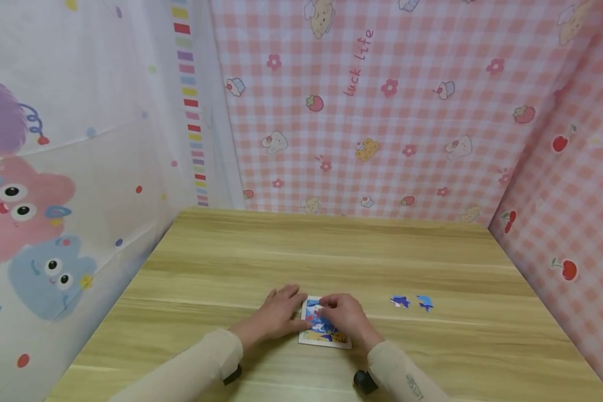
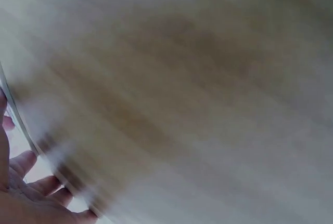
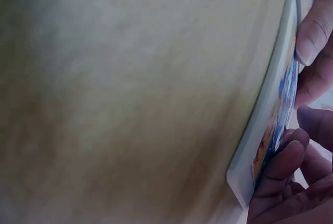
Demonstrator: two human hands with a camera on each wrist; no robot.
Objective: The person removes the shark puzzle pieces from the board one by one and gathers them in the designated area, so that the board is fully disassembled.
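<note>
A small jigsaw puzzle [image 1: 326,336] in a white-rimmed tray lies flat on the table, its picture mainly blue with orange at the near edge. My left hand [image 1: 280,314] rests along the tray's left side, fingers extended and thumb reaching onto the picture. Over the upper right part of the puzzle, my right hand [image 1: 349,317] has its fingers bent and its fingertips at the surface. Those bent fingers [image 3: 283,164] touch the picture in the right wrist view; whether a piece is between them is hidden. The left wrist view shows the left hand [image 2: 39,195] at the tray's edge.
Two loose blue puzzle pieces lie apart to the right of the tray, a darker piece [image 1: 400,301] and a lighter one [image 1: 424,302]. The wood-grain table [image 1: 231,251] ends at patterned cloth walls [image 1: 382,111] at the back and both sides.
</note>
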